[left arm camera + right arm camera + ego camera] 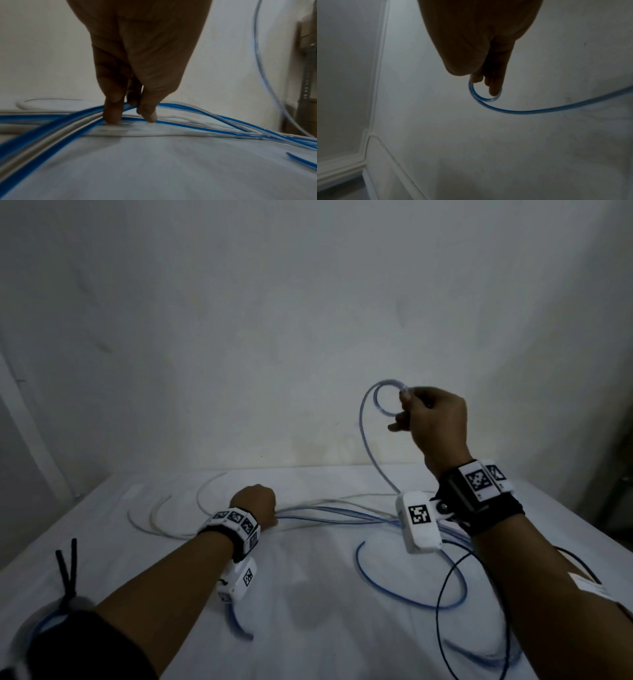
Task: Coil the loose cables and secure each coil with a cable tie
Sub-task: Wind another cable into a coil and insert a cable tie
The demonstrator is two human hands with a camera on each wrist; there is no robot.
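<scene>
The right hand [433,422], raised at about 2 o'clock in the head view, pinches the end of a blue cable [368,446] between thumb and fingers, with 1 small loop [385,398] already formed just beside the fingertips [494,90]; the wrist view shows that loop curling round under them while the free length trails off toward 3 o'clock. From the loop the cable drops to the table [308,611] and joins a loose tangle of blue and white cables [342,513] near the centre. The left hand [255,505], at about 9 o'clock from that tangle, is clenched down on a bundle of strands [85,121], fingers [112,115] pressing them against the cloth. At 7 o'clock, near the left elbow, a finished coil [48,618] lies closed with a black tie [68,573]. A thin black cable [445,594] loops at 5 o'clock. Judging by this, the step in hand is the start of winding the blue cable. The next move likely calls for drawing more length up into matching loops while the left hand frees only that strand, lest the neighbours snag.
</scene>
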